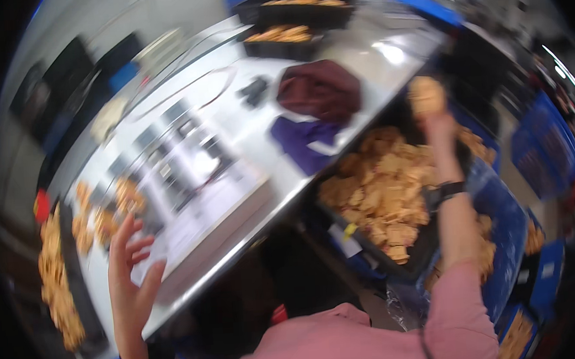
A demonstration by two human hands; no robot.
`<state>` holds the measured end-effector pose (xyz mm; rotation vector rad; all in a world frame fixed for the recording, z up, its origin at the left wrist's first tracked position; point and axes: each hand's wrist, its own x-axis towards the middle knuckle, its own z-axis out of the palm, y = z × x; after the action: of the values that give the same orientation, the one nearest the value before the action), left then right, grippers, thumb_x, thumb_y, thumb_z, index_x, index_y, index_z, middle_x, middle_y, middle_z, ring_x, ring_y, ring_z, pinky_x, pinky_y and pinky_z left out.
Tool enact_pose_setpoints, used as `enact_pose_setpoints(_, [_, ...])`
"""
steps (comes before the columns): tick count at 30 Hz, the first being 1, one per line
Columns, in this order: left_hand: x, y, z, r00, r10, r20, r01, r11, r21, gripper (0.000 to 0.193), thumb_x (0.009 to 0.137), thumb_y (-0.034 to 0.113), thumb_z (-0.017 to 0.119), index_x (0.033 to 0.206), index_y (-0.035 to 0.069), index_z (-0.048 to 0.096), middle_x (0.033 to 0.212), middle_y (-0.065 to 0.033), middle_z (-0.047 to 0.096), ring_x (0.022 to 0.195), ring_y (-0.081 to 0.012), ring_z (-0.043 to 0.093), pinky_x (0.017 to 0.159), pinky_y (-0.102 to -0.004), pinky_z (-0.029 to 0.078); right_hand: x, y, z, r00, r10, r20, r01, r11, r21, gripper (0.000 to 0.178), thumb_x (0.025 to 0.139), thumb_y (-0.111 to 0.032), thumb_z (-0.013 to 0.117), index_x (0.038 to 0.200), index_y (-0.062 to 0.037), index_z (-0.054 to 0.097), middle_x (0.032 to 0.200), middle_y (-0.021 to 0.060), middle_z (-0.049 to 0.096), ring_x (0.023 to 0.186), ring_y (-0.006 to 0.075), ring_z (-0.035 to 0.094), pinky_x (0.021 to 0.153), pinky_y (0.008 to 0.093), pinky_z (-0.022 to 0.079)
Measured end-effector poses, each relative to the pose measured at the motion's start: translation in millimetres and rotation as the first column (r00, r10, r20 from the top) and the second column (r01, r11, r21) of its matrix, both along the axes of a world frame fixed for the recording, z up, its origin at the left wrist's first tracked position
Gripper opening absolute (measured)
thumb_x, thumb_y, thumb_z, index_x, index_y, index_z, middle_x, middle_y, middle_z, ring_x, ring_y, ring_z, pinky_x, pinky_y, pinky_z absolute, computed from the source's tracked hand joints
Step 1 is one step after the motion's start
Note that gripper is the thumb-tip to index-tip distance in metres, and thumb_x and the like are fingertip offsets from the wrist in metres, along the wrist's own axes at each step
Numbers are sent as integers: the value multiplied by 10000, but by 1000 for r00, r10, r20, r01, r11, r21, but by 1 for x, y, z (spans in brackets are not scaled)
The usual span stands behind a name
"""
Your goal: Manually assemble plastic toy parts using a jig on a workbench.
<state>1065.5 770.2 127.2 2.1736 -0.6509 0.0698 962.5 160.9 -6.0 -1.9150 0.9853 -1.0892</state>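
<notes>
My left hand [133,271] is raised at the left, over the near edge of the white worktable [280,173]. Its fingers are spread and hold nothing. Out to the right, my right hand [438,125] grips a tan, flat oblong piece [426,95]; motion blurs it, so its exact kind is unclear. Below that hand is a black bin [412,272] heaped with similar orange-tan pieces [380,193]. On the table, near my left fingers, stands a pale fixture board [217,210] with several dark metal blocks. Small clusters of orange-tan pieces [129,194] lie beyond the left hand.
A maroon cloth [320,92] and a purple cloth [301,139] lie on the table. Black trays of tan pieces [279,43] stand at the far end, with another row of pieces [58,279] at the left edge. Blue crates [549,147] stand at the right.
</notes>
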Motion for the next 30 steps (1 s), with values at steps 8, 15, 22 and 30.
enact_pose_setpoints(8, [-18, 108, -57, 910, 414, -3, -400, 876, -271, 277, 912, 45, 603, 1189, 46, 583, 912, 8, 558, 812, -54, 512, 723, -204, 418, 22, 18, -1, 921, 253, 298, -314, 932, 179, 294, 971, -244, 586, 1226, -98, 582, 1070, -11, 638, 854, 55, 586, 701, 165, 437])
enact_pose_setpoints(15, [-18, 144, -115, 841, 521, -146, -537, 769, -348, 160, 919, 59, 603, 1078, 47, 606, 794, 56, 478, 728, -28, 442, 648, -177, 367, 99, 321, 28, 474, 878, 62, -880, 473, 39, 161, 941, -125, 608, 1077, -43, 637, 902, 6, 622, 794, 80, 559, 741, 230, 459])
enact_pose_setpoints(22, [-11, 131, -138, 863, 414, -289, -498, 793, -351, 411, 903, 174, 654, 1279, 80, 518, 806, 41, 426, 723, -52, 437, 640, -201, 387, 149, 465, 28, 283, 911, -300, -884, 127, -450, 87, 838, -136, 682, 902, -79, 677, 839, 59, 614, 826, 247, 575, 770, 362, 414])
enact_pose_setpoints(30, [-11, 131, -120, 857, 389, -337, -493, 808, -322, 472, 887, 179, 665, 1318, 72, 504, 757, 37, 400, 694, -63, 404, 626, -213, 364, 158, 478, 20, 325, 884, -337, -871, 141, -471, 70, 823, -117, 690, 857, -65, 659, 804, 48, 593, 809, 247, 550, 765, 357, 392])
